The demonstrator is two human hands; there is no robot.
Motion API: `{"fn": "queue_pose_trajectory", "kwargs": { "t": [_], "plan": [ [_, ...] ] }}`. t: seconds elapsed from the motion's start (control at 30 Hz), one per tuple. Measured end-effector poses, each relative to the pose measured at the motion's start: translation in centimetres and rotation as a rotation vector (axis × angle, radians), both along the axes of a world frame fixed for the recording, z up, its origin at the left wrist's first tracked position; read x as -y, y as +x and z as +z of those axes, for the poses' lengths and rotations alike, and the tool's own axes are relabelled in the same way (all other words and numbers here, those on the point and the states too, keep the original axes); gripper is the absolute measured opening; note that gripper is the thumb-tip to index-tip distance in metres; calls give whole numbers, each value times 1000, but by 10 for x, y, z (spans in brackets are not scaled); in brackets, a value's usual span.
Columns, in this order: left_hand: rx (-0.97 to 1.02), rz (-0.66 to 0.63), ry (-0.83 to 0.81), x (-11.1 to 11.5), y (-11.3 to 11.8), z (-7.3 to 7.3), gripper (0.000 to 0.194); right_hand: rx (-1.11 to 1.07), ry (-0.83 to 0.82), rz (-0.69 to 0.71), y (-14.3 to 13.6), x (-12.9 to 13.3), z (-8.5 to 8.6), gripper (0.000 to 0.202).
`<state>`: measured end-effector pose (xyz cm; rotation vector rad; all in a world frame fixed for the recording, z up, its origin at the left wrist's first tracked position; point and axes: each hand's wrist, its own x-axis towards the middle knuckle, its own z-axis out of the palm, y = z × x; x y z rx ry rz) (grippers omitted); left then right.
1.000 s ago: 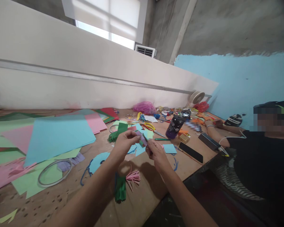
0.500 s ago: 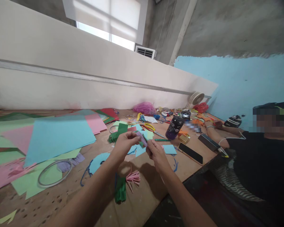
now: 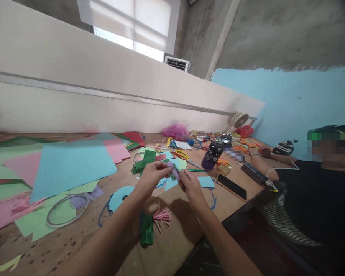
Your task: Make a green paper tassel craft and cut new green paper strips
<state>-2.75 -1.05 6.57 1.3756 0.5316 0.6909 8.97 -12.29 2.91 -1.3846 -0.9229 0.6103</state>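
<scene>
Between both hands, above the middle of the table, is a small piece of purple paper [image 3: 174, 172]. My left hand [image 3: 154, 173] pinches its upper left part with thumb and fingers. At the lower right end, my right hand [image 3: 189, 184] has its fingers closed on the same paper. A thin dark strip runs along the paper's right edge; what it is I cannot make out. Below the hands lie a green fringed paper tassel [image 3: 146, 232] and a pink fringed one [image 3: 162, 216]. A light blue scalloped paper disc [image 3: 117, 197] rests left of them, partly behind my left forearm.
Coloured paper sheets [image 3: 74, 165] cover the left side, with a wire ring [image 3: 67, 211] on top. Yellow-handled scissors [image 3: 184, 155], a dark bottle [image 3: 212, 155] and a phone [image 3: 232, 186] lie or stand to the right. A co-worker [image 3: 307, 199] sits at the far right.
The purple paper has tilted slightly between my fingers, and my left hand has shifted a little. Both hands keep hold of it.
</scene>
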Motion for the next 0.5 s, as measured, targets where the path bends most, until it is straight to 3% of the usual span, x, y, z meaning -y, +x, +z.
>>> {"fn": "queue_pose_trajectory", "kwargs": {
  "t": [0.5],
  "plan": [
    [-20, -57, -9, 2, 0, 1, 26, 28, -3, -17, 0, -1, 1, 44]
  ]
}}
